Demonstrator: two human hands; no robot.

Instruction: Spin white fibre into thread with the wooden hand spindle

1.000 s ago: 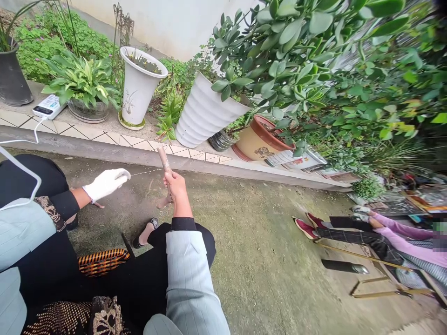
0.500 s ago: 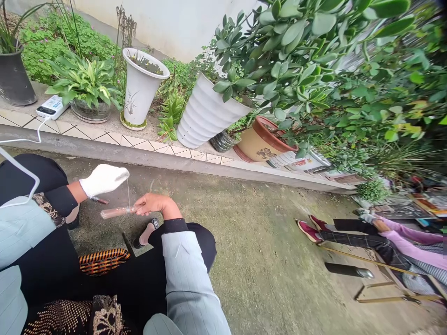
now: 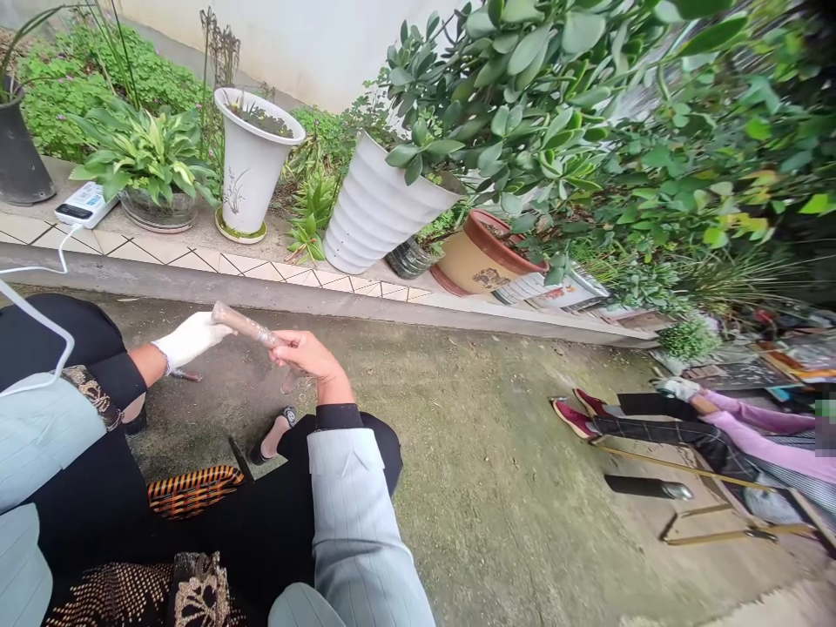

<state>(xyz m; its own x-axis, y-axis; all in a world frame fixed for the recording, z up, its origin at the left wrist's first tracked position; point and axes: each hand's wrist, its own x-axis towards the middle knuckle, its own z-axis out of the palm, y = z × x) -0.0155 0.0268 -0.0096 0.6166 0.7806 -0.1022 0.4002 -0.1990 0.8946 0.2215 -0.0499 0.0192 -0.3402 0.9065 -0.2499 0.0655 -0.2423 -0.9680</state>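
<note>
My right hand (image 3: 304,355) is shut around a pinkish-brown rod wound with thread (image 3: 243,324), which tilts up and to the left. The rod's far end lies just above my left hand (image 3: 193,339). That hand wears a white glove, and its fingers are bunched together. Any thread between the hands is too fine to make out in this view. Below my hands, a sandalled foot (image 3: 271,437) rests on the concrete ground (image 3: 470,435).
A low tiled kerb (image 3: 261,279) with potted plants runs along the far side. A woven striped bag (image 3: 192,492) lies on my lap. A seated person's pink sleeves (image 3: 758,433) and red shoes (image 3: 575,414) are at the right, beside a dark cylinder (image 3: 646,488) and a brass frame (image 3: 724,531).
My right hand has turned the rod from lying low and nearly level to tilting up, with its end now over my gloved left hand. The left hand has dropped slightly, and the thread no longer shows.
</note>
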